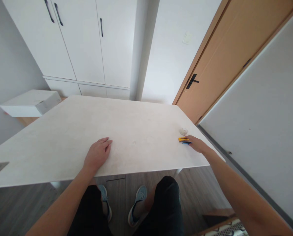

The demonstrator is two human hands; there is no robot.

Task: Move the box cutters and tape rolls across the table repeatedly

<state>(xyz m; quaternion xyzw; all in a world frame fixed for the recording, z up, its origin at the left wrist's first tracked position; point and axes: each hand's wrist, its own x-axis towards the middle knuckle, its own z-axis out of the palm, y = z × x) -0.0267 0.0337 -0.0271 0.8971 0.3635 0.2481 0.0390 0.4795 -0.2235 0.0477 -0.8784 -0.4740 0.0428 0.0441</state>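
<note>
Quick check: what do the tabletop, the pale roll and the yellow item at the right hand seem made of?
Tabletop: probably laminate or coated board; smooth, low-sheen, off-white. Pale roll: possibly plastic tape; whitish, finish too small to judge. Yellow item: likely hard, smooth plastic, from its even, bright color; partly hidden.

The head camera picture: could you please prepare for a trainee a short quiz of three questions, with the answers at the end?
1. Multiple choice: which hand has its fingers on the yellow item?
A) the left
B) the right
C) neither
2. True or false: the pale roll is nearer to the right hand than to the left hand.
3. Fill in the blank: the brown door has a handle whose colour is ____.

Key:
1. B
2. True
3. black
</note>
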